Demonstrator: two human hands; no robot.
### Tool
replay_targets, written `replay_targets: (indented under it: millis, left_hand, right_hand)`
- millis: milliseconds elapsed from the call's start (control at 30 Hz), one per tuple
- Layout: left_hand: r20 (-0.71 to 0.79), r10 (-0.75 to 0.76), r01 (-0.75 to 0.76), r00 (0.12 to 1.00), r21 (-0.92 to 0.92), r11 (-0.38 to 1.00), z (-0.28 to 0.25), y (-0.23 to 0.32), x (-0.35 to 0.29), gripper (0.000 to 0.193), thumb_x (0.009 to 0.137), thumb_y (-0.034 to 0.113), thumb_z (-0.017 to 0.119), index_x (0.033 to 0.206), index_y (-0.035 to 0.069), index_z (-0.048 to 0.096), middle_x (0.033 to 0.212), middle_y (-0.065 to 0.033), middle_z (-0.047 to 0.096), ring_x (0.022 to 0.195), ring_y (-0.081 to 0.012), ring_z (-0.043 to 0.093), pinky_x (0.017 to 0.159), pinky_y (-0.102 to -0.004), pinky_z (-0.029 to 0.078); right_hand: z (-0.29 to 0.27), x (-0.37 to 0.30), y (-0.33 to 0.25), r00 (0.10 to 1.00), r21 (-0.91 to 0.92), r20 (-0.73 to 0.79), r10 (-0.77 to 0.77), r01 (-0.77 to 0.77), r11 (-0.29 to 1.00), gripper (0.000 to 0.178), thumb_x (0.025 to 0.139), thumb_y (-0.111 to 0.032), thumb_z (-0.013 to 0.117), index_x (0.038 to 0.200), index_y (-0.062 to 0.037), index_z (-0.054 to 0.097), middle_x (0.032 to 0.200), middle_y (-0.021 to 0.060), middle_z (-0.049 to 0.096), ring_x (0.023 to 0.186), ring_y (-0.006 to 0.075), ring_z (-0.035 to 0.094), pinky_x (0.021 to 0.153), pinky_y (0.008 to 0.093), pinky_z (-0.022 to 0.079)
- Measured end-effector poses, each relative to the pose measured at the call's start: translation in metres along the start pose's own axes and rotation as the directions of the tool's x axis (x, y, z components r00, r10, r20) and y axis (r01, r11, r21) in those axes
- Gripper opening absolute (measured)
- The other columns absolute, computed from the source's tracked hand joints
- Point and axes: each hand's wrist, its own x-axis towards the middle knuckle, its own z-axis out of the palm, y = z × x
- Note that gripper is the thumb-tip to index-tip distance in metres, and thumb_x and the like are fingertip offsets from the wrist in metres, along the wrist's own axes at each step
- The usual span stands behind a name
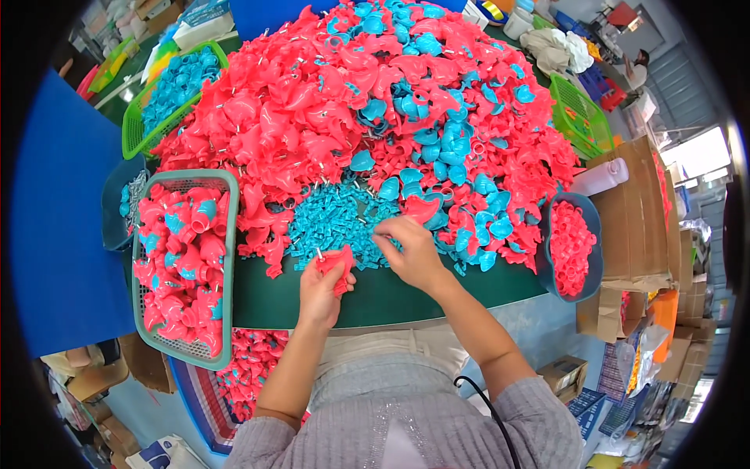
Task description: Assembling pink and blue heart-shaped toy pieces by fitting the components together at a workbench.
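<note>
My left hand is closed round a pink plastic part, just above the near edge of the green table. A short metal pin sticks up from that part. My right hand is over the front of a pile of small blue plastic pieces, its thumb and fingertips pinched together. Whatever lies between those fingertips is too small to make out. Behind both hands rises a big heap of pink plastic shells, with curved blue plastic parts scattered through its middle and right.
At left stands a grey-green basket of pink-and-blue assembled pieces. Beyond it are a dark bowl with metal pins and a green basket of blue parts. A dark bowl of pink rings and a cardboard box flank the right side.
</note>
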Motion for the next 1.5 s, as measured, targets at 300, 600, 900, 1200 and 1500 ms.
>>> replay_targets:
  millis: [300,600,900,1200,1500]
  left_hand:
    - [0.213,0.022,-0.039,0.977,0.078,0.996,0.051,0.018,-0.002,0.019,0.087,0.005,0.058,0.105,0.0,0.052,0.084,-0.0093,0.063,0.062,-0.0149,0.06,0.05,-0.0248,0.048]
    - [0.231,0.059,-0.081,0.971,0.09,0.993,0.069,0.007,-0.006,0.013,0.088,0.004,0.056,0.099,0.001,0.052,0.074,-0.0056,0.06,0.06,-0.0124,0.059,0.048,-0.0238,0.047]
    - [0.259,-0.138,0.043,0.956,0.341,0.939,0.047,0.013,-0.023,0.013,0.086,0.005,0.058,0.098,0.001,0.054,0.077,-0.0078,0.064,0.056,-0.0109,0.058,0.046,-0.0225,0.045]
    - [0.258,-0.276,0.164,0.926,0.384,0.909,0.03,0.018,-0.014,0.017,0.085,0.003,0.055,0.101,0.0,0.054,0.081,-0.0099,0.065,0.056,-0.0118,0.058,0.046,-0.0241,0.046]
    - [0.168,-0.139,0.09,0.976,0.269,0.959,0.027,-0.014,-0.006,0.018,0.086,0.001,0.054,0.104,0.0,0.051,0.087,-0.0115,0.064,0.062,-0.0131,0.059,0.05,-0.0246,0.048]
  right_hand:
    - [-0.026,0.015,-0.033,0.98,0.067,-0.029,-0.198,0.2,0.977,0.019,0.069,0.004,0.07,0.088,0.0001,0.067,0.085,0.0112,0.066,0.08,0.0264,0.063,0.074,0.0357,0.049]
    - [-0.031,0.005,-0.033,0.971,-0.082,-0.04,-0.234,0.23,0.97,0.019,0.07,0.005,0.069,0.088,0.001,0.065,0.086,0.013,0.064,0.078,0.0274,0.064,0.066,0.0342,0.051]
    - [-0.039,-0.02,-0.023,0.968,0.155,0.25,-0.038,-0.001,0.988,0.02,0.075,0.006,0.066,0.095,-0.0001,0.067,0.084,0.0118,0.063,0.07,0.0216,0.063,0.058,0.0292,0.051]
    - [-0.02,-0.025,0.005,0.784,0.57,0.565,0.257,-0.596,0.566,0.017,0.08,0.001,0.067,0.097,0.0016,0.07,0.079,0.0075,0.06,0.064,0.0119,0.061,0.054,0.0231,0.05]
    - [-0.015,-0.016,0.007,0.84,0.34,0.478,0.256,-0.446,0.828,0.018,0.077,-0.006,0.071,0.093,0.001,0.069,0.088,0.009,0.063,0.066,0.0122,0.062,0.058,0.0243,0.05]
